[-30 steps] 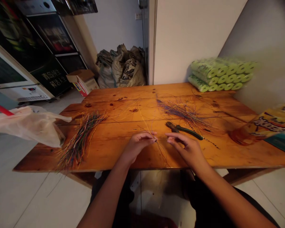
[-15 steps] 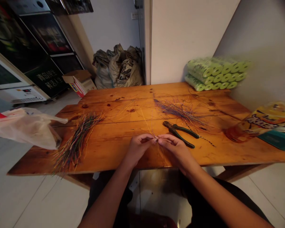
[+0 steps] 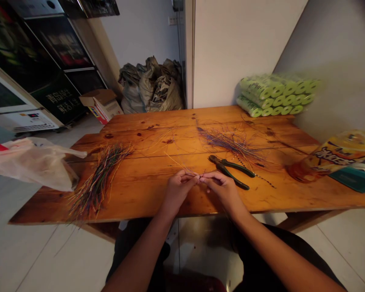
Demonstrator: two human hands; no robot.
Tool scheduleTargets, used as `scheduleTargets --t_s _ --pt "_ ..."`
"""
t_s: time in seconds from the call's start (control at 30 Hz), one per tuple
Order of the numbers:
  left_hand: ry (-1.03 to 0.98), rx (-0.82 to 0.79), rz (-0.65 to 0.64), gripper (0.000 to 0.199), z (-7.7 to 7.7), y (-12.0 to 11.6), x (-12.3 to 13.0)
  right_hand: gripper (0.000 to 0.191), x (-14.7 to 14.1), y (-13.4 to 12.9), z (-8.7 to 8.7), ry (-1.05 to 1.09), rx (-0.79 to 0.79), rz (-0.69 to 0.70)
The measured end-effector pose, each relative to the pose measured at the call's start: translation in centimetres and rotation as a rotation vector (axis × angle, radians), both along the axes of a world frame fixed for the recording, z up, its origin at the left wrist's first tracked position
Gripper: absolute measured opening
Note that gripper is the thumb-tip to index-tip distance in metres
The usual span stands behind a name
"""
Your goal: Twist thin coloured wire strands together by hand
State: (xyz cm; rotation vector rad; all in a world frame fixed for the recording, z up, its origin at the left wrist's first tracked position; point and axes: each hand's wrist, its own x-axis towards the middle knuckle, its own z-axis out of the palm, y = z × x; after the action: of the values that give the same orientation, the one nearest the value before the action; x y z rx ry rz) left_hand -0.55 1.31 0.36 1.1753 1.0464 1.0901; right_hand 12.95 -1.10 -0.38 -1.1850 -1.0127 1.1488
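Note:
Thin wires point(image 3: 177, 163) run from the fingertips of my left hand point(image 3: 180, 187), which is closed in a pinch on them. My right hand point(image 3: 220, 185) touches it at the fingertips, also pinching the wires. Both hands are above the front part of the wooden table point(image 3: 140, 172). Dark-handled pliers point(image 3: 231, 170) lie just beyond my right hand, with a striped strand beside them. Behind them spreads a loose pile of blue and yellow wires point(image 3: 228, 142). A thicker multicoloured bundle of wires point(image 3: 101, 178) lies at the left.
A white plastic bag point(image 3: 33, 162) sits at the left edge. An orange-labelled bottle point(image 3: 334, 156) and a teal object point(image 3: 353, 178) are at the right. Green-wrapped rolls point(image 3: 276, 95) stand at the back right. Sacks point(image 3: 153, 87) and a cardboard box point(image 3: 101, 104) are behind the table.
The yellow wire ends beyond my fingers have swung left and lower. The wires that hung below my fingertips no longer show there. My right hand has turned slightly.

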Motion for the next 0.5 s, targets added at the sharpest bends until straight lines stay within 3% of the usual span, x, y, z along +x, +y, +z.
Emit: scheduleTargets --t_s 0.2,0.37,0.5 --pt "-0.017 -0.045 -0.027 0.011 0.1 -0.1 0.1 0.022 0.8 -0.1 -0.2 -0.219 0.009 0.026" --pt "-0.049 -0.052 -0.085 0.012 0.2 0.1 -0.2 0.025 1.2 0.2 0.1 -0.152 -0.047 0.136" --pt "-0.062 -0.002 -0.055 0.012 0.2 0.4 -0.5 0.023 1.3 0.3 0.1 -0.08 -0.069 0.168"
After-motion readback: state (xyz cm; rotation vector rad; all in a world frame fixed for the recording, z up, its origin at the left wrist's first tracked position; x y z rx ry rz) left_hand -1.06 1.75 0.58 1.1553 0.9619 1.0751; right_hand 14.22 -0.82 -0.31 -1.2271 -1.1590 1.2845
